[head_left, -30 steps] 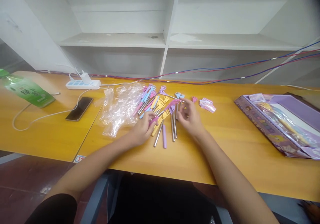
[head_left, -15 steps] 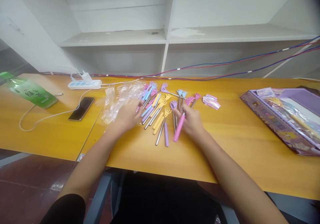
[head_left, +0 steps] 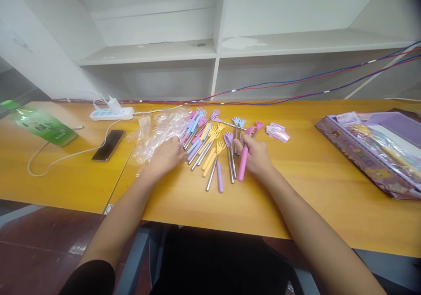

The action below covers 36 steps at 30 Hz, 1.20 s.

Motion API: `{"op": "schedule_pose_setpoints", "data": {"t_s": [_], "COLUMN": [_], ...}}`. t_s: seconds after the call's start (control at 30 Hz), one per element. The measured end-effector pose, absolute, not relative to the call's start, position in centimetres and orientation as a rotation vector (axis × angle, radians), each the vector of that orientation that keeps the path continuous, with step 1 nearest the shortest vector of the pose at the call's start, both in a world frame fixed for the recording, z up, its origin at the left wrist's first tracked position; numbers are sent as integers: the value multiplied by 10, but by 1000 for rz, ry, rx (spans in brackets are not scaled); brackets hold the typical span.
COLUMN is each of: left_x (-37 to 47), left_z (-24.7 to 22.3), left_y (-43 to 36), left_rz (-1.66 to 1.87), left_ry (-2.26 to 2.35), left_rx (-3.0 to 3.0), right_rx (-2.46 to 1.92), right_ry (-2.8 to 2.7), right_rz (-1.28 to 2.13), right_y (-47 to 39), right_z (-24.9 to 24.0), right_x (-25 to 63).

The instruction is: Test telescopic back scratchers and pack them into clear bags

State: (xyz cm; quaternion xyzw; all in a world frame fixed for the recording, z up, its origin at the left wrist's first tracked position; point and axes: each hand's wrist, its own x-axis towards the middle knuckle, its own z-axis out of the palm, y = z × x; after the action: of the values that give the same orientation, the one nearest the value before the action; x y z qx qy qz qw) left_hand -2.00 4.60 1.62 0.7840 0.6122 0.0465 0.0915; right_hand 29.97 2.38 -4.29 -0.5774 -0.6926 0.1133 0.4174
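Note:
My right hand [head_left: 258,155] is closed around a pink back scratcher [head_left: 243,165], its thick handle pointing down toward me. Just left of it lie back scratchers with a purple hand-shaped head [head_left: 228,139] and metal rods. My left hand [head_left: 167,155] rests with curled fingers at the left edge of the pile, by a pink handle [head_left: 184,140]; its fingertips are partly hidden. Between the hands spread several yellow, blue, purple and pink back scratchers, among them a yellow head [head_left: 220,146] on a metal rod. A loose purple handle [head_left: 220,177] lies nearest me.
Clear plastic wrapping [head_left: 154,130] lies behind my left hand. Farther left are a phone [head_left: 108,145], a power strip [head_left: 112,113] and a green bottle [head_left: 46,125]. Small pink packets [head_left: 278,132] and a purple box [head_left: 358,157] stand right. Cables run along the shelf's base.
My right hand has shifted slightly right with the pink back scratcher, away from the purple-headed ones. My left hand has moved slightly left and down at the pile's edge.

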Motion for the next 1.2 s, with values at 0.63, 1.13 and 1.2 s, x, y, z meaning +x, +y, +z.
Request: {"op": "schedule_pose_setpoints", "data": {"t_s": [0.63,1.13,1.2], "left_x": [-36,-38,-38], "left_z": [-4,57,62], "left_y": [70,40,41], "left_rz": [282,1795,1845], "left_ry": [2004,962,778], "left_rx": [2440,1506,1244], "right_rx": [-1445,-1393,-1345], "right_ry": [-1784,-1743,-1703], "right_rz": [317,317,379], "right_y": [22,17,14], "right_z": [-42,-35,-33], "right_x": [299,287,280]}}
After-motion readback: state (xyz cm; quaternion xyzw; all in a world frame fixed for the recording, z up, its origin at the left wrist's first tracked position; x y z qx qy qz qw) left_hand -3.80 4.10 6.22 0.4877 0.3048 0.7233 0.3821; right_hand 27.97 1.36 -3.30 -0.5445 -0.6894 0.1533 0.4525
